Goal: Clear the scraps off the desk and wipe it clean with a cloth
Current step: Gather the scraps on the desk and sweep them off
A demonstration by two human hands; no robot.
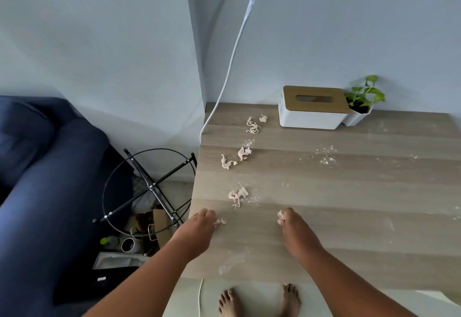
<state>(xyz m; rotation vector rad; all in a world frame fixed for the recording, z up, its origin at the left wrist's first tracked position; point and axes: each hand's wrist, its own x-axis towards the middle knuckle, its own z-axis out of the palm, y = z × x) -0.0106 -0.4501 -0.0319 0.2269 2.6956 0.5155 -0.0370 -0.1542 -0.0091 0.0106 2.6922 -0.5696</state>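
Several crumpled pale pink scraps lie along the left side of the wooden desk point(349, 204): one clump point(238, 195) just beyond my hands, two point(244, 153) point(227, 163) farther back, and two more point(252, 125) point(263, 118) near the tissue box. White powder point(326, 158) is scattered mid-desk. My left hand point(203, 224) rests near the desk's left edge, fingertips pinching a small scrap point(220, 221). My right hand point(293, 221) is closed around another scrap point(281, 214) that pokes out of the fist. No cloth is in view.
A white tissue box with a wooden lid point(313, 107) and a small potted plant point(361, 103) stand at the desk's back. A white cable point(237, 49) hangs down the wall. A round glass side table point(147, 191) and a blue sofa point(42, 179) are left of the desk.
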